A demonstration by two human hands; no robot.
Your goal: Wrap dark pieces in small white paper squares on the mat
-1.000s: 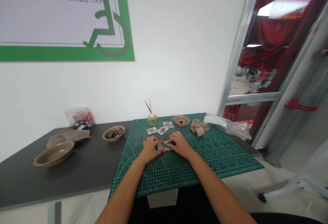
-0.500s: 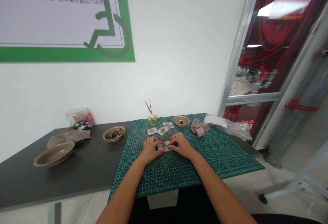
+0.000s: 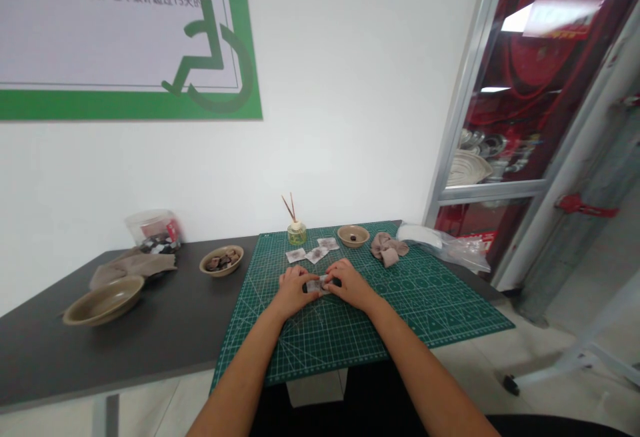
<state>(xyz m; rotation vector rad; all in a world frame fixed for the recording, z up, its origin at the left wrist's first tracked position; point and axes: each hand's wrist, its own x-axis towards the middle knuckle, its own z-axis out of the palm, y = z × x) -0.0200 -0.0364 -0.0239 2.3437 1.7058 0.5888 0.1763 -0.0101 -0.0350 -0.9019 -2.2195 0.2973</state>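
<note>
Both my hands rest on the green cutting mat (image 3: 425,303), pinching a small pale paper packet (image 3: 316,285) between them. My left hand (image 3: 290,291) grips its left end with curled fingers. My right hand (image 3: 350,283) grips its right end, and something dark shows under its fingertips. Three similar small packets (image 3: 314,251) with dark contents lie flat on the mat just beyond my hands.
A reed diffuser bottle (image 3: 297,231), a small bowl (image 3: 353,235) and a crumpled beige cloth (image 3: 387,248) stand at the mat's far edge. On the dark table (image 3: 165,330) to the left are a bowl of dark pieces (image 3: 221,260), a large empty bowl (image 3: 103,298), a cloth and a plastic jar (image 3: 153,230).
My hands have drawn slightly closer together on the packet. Nothing else has moved.
</note>
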